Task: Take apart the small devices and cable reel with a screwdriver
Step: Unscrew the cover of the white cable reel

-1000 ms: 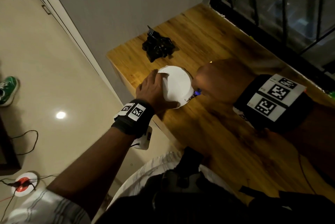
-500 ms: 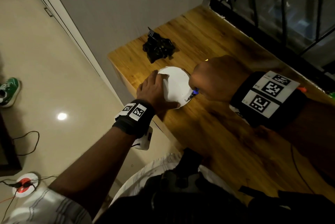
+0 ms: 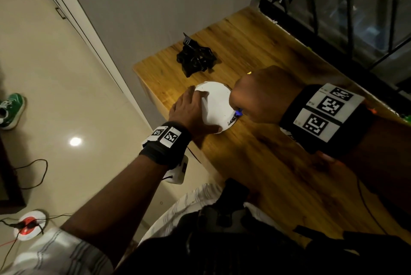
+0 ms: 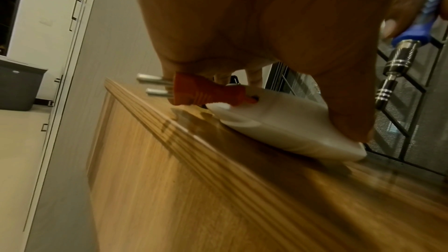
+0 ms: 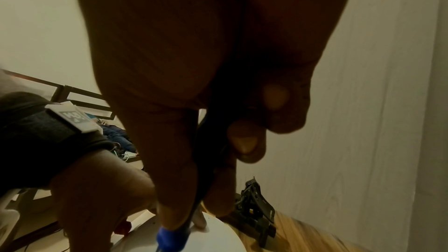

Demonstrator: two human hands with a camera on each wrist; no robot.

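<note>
A round white cable reel [image 3: 215,105] lies flat near the left corner of the wooden table [image 3: 255,163]. My left hand [image 3: 189,112] grips its left side, thumb on the near rim. In the left wrist view the reel [image 4: 278,122] shows an orange plug [image 4: 206,91] with metal pins at its edge, under my fingers. My right hand [image 3: 255,94] holds a screwdriver [image 3: 235,115] with a blue handle and dark metal shaft [image 4: 392,72], tip down at the reel's right rim. The right wrist view shows my fingers curled round the blue handle [image 5: 172,237].
A black small device [image 3: 195,58] lies on the table behind the reel, close to the grey wall. A dark window grille [image 3: 333,19] runs along the table's far side. On the floor to the left lie a green shoe [image 3: 12,110] and a round socket with cables [image 3: 29,224].
My right hand with the screwdriver has shifted slightly left over the reel's right rim. The left hand keeps its grip and the reel has not moved.
</note>
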